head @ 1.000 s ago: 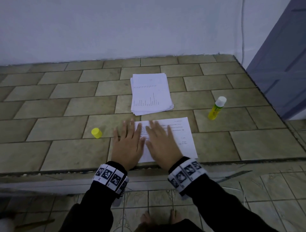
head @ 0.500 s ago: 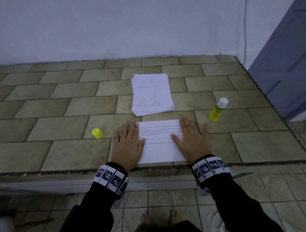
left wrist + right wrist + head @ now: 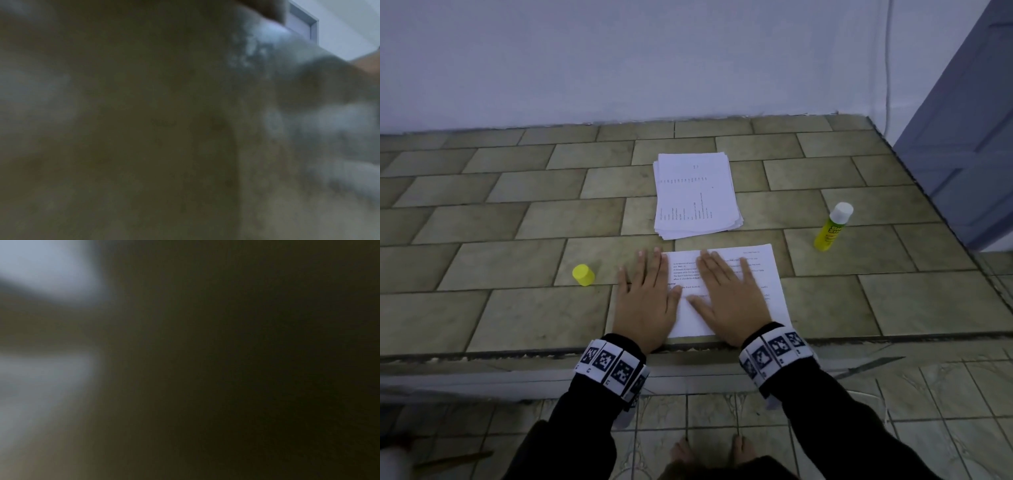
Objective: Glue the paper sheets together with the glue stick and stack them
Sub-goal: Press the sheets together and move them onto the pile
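Observation:
A printed white sheet (image 3: 767, 274) lies flat near the front edge of the tiled ledge. My left hand (image 3: 647, 294) presses flat on its left edge, fingers straight. My right hand (image 3: 729, 291) lies flat on the middle of the sheet, fingers spread. Just behind them rests a stack of printed sheets (image 3: 695, 195). The yellow glue stick (image 3: 832, 228) stands uncapped, white tip up, off to the right. Its yellow cap (image 3: 583, 274) sits to the left of my left hand. Both wrist views are dark and blurred.
The tiled ledge (image 3: 482, 219) ends at a front edge (image 3: 517, 353) just below my wrists, with a lower tiled floor beneath. A white wall runs along the back and a grey-blue door (image 3: 969, 137) stands at the right.
My right hand slid from the sheet's right edge back to its middle. One second ago it was also near the middle. The left hand stayed put.

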Action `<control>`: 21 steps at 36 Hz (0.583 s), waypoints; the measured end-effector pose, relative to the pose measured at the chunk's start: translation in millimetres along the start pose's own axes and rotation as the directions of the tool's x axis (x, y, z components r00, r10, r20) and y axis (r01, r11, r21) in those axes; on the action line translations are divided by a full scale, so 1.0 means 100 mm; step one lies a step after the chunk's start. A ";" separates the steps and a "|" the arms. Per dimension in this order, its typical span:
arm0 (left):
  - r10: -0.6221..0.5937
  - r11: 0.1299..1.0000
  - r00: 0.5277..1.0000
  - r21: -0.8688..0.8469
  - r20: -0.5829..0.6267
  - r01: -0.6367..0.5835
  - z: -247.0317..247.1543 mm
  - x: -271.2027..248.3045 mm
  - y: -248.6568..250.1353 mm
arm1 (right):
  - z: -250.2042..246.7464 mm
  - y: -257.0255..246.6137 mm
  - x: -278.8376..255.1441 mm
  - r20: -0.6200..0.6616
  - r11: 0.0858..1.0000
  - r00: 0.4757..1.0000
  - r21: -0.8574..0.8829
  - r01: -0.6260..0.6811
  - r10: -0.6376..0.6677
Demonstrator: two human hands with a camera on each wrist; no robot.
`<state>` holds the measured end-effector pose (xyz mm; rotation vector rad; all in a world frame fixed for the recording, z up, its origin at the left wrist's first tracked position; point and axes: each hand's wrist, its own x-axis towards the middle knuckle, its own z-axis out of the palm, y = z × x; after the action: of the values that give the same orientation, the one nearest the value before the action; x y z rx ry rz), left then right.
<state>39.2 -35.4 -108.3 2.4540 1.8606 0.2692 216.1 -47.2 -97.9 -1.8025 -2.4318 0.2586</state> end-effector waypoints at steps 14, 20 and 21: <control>-0.026 0.999 1.000 -0.036 0.001 0.026 0.02 0.00 0.01 | -0.29 0.37 -0.17 -0.050 0.971 0.973 -0.072 -0.229 0.226; 0.017 1.000 1.000 -0.003 -0.003 -0.017 0.01 -0.01 -0.01 | -0.09 -0.17 0.01 0.096 0.996 0.992 0.017 0.086 -0.087; 0.023 1.000 1.000 0.001 -0.001 -0.023 0.00 -0.01 -0.02 | -0.07 -0.18 0.02 0.090 0.995 0.991 0.003 0.099 -0.099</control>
<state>37.5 -36.2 -109.0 2.4771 1.8344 0.2708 200.1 -50.2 -87.0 -1.7001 -2.5730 0.3366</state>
